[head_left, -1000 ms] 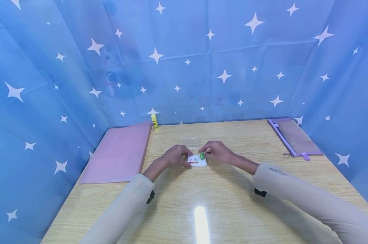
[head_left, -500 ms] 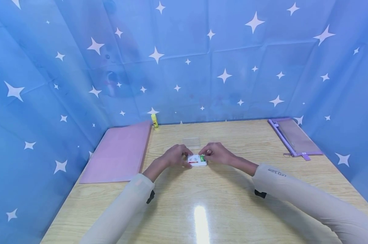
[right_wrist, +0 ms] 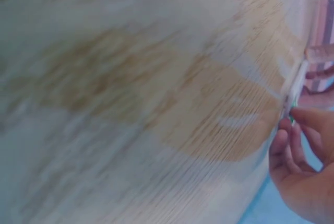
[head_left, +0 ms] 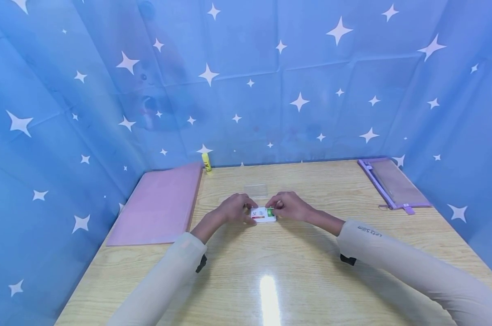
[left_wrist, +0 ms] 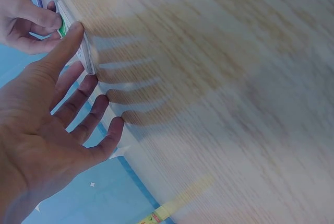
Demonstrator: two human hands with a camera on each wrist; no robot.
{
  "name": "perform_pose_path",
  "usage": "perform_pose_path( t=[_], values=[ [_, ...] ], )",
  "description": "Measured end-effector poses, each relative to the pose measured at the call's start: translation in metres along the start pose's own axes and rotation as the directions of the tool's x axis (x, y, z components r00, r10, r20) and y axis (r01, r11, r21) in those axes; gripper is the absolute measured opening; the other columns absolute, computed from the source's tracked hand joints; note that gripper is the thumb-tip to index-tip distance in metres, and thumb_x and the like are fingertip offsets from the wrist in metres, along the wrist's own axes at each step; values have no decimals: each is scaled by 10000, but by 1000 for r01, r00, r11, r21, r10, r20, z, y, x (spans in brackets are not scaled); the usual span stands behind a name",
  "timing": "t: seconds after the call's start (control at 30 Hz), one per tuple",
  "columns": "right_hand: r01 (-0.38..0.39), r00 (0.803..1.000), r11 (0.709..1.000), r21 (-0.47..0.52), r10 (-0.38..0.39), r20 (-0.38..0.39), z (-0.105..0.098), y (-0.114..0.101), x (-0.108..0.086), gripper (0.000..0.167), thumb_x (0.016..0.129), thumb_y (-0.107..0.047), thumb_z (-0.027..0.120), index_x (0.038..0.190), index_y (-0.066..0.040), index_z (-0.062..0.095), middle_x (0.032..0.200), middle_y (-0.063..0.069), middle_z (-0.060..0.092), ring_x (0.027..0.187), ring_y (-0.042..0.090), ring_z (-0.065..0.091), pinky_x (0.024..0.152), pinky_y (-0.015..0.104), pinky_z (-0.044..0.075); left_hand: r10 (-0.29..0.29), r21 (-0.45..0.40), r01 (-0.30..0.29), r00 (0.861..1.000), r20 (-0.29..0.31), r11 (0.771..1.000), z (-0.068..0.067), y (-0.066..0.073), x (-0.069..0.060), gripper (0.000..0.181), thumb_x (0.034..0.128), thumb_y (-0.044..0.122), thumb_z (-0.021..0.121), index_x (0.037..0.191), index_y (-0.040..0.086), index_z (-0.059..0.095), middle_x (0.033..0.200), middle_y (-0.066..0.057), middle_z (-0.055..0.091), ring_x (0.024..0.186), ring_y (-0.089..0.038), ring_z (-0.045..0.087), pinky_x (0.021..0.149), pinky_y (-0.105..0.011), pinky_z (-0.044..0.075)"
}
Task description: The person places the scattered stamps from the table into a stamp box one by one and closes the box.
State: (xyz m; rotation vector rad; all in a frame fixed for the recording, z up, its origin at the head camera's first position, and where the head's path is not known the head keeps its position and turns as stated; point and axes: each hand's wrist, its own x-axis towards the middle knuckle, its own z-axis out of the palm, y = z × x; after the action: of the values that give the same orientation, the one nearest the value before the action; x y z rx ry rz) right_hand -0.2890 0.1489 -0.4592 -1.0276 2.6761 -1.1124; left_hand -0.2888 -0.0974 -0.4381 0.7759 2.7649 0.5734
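On the desk (head_left: pixel 311 267), at the centre of the frame, a flat white case (head_left: pixel 261 218) is lying — the left hand (head_left: pixel 232 208) is holding its left end, thumb and fingers at opposite edges; the right hand (head_left: pixel 291 206) is pinching a small green piece (head_left: pixel 270 212) at its right end. The case is looking light, stiff and probably slippery, its edges offering the surest hold — the green piece is appearing thin, likely easily creased

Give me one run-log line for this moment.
left hand: grips white card, left end; right hand: pinches green piece at card's right end; clear plastic piece: beyond card, on table
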Motion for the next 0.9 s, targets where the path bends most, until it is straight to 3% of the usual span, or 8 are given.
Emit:
perform_pose_path(
  t=[0.47, 0.9],
  values=[
    [4, 1000, 1000, 19, -4, 19, 0, -1, 1, 159, 946, 41, 685, 1085, 28, 761, 1010, 155, 692, 872, 228, 736, 686, 236, 561, -2, -4, 2, 1000, 1, 1000, 1, -1, 0, 536, 813, 285, 915, 1292, 124, 735, 1160, -28, 686, 1021, -191, 603, 931, -337, 489],
    [27, 999, 999, -41, -26, 29, 0, 0, -1, 134, 958, 1, 701, 1061, 8, 786, 973, 99, 683, 810, 146, 648, 655, 229, 516, -3, -6, 3, 1000, 6, 1000, -1, 0, 0, 541, 815, 285, 914, 1299, 127, 731, 1159, -19, 684, 1020, -192, 608, 922, -329, 491]
  ],
)
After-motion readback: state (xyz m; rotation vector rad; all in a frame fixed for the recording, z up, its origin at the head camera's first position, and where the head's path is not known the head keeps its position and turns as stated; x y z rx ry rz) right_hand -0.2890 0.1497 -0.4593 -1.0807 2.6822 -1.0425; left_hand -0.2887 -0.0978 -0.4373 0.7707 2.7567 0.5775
